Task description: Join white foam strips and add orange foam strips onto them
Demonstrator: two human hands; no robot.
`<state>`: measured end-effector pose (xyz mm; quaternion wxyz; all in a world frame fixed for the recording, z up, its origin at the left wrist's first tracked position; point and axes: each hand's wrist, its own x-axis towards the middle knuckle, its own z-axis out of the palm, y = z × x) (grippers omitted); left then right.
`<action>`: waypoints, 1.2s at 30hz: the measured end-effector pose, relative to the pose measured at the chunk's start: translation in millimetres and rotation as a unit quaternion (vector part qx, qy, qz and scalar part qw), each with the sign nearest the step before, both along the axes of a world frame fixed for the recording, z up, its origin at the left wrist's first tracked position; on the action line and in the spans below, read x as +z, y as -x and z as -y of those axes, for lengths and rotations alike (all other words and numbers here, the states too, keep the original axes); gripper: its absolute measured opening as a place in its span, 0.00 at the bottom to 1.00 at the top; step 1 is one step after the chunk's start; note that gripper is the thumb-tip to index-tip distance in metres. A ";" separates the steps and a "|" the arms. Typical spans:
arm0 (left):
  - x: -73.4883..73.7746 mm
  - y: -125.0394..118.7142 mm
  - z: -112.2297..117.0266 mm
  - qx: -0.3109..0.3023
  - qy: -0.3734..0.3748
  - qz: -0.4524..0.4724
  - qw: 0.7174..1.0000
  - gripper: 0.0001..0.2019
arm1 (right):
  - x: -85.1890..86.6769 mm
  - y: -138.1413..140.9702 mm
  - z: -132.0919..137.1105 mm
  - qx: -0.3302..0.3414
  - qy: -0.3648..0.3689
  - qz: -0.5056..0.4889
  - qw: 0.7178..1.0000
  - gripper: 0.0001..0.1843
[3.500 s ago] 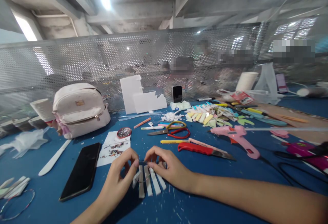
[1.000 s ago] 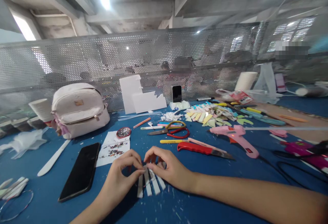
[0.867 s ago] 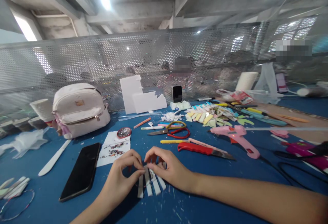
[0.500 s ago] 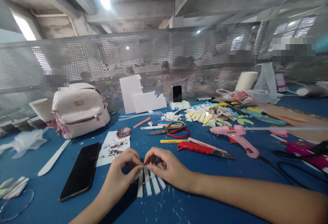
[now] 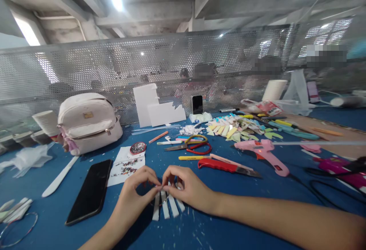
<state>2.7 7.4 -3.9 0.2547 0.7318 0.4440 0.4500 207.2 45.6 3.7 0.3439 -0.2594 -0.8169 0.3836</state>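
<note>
My left hand [image 5: 134,196] and my right hand [image 5: 187,187] meet fingertip to fingertip low in the middle of the blue table [image 5: 228,219]. Both pinch the upper ends of several white foam strips [image 5: 167,206] that fan out downward on the table. The fingers of each hand are curled and pressed together at the strips' tops. What lies under the fingertips is hidden.
A black phone [image 5: 90,191] lies left of my hands, beside a paper with glitter [image 5: 126,164]. A red utility knife [image 5: 225,166], pink glue gun [image 5: 264,152], scissors [image 5: 191,145] and coloured foam pieces [image 5: 234,128] lie beyond. A pale backpack [image 5: 87,122] stands far left before a perforated screen.
My fingertips have closed in on each other at the tops of the strips, and the strips have drawn together into a tighter fan. Nothing else on the table has moved.
</note>
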 end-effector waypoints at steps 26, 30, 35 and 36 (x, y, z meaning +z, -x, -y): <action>4.9 -3.1 0.9 0.018 -0.006 -0.028 0.999 0.05 | -0.5 0.5 -2.6 -0.029 0.006 -0.001 1.000 0.01; 4.8 -2.9 0.9 0.022 -0.010 -0.029 0.999 0.05 | 1.2 0.5 -2.1 -0.029 0.007 -0.001 1.000 0.01; 3.3 -2.1 1.9 0.026 -0.017 -0.030 0.999 0.05 | 2.0 0.4 -1.5 -0.030 0.010 -0.002 1.000 0.01; 3.0 -2.0 1.9 0.025 -0.018 -0.030 0.999 0.05 | 1.9 0.4 -1.5 -0.030 0.010 -0.002 0.999 0.01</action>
